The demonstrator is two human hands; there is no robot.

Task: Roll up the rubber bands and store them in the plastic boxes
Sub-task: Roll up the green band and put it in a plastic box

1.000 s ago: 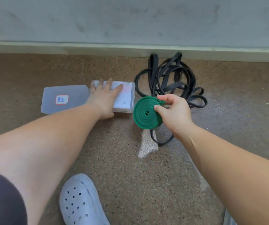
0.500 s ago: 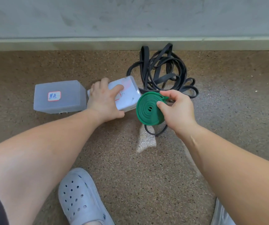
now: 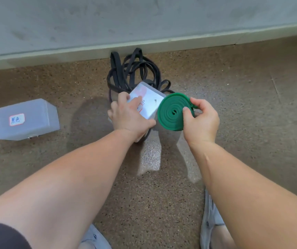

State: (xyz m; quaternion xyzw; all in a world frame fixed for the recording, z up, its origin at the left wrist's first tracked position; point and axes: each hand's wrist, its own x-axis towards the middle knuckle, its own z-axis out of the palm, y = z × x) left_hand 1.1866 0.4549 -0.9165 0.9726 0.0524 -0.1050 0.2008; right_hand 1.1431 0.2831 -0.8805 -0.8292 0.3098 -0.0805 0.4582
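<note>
Right hand (image 3: 200,121) pinches rolled green rubber band (image 3: 171,114), thumb on coil face, just beside tilted plastic box (image 3: 148,103) gripped by left hand (image 3: 128,115). Advice: get lid open first; firm pinch, or coil springs loose. Black bands (image 3: 131,69) unrolled behind.

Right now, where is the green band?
In the head view, the rolled green rubber band is right of centre, pinched in the right hand, beside the plastic box gripped by the left hand.
</note>
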